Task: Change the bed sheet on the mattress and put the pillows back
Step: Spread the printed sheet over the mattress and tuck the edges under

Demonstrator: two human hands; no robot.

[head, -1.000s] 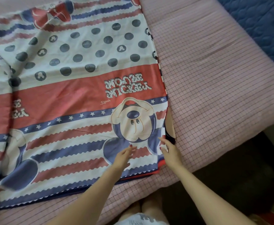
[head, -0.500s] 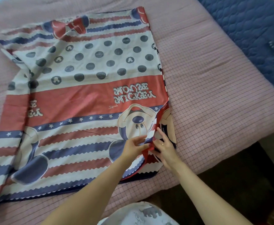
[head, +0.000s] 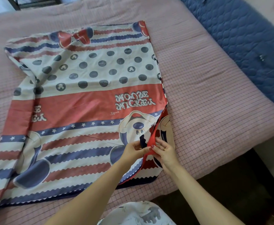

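Observation:
A folded bed sheet [head: 84, 103] with red, white and blue stripes, dots and cartoon mouse prints lies flat on the mattress [head: 214, 98], which wears a pink checked cover. Both hands work at the sheet's near right edge. My left hand [head: 132, 151] pinches the upper layer's edge, fingers curled. My right hand [head: 163, 152] pinches the red edge beside it and lifts that layer apart from the one beneath. No pillows are in view.
A blue quilted cover [head: 240, 38] lies along the mattress's far right side. A dark floor gap [head: 230, 184] runs beside the bed's near right edge. A dark frame [head: 33, 2] stands beyond the bed at top left.
Both hands went from resting flat at the sheet's near right edge to pinching it and parting the layers. The view pulled back, showing more of the sheet and mattress.

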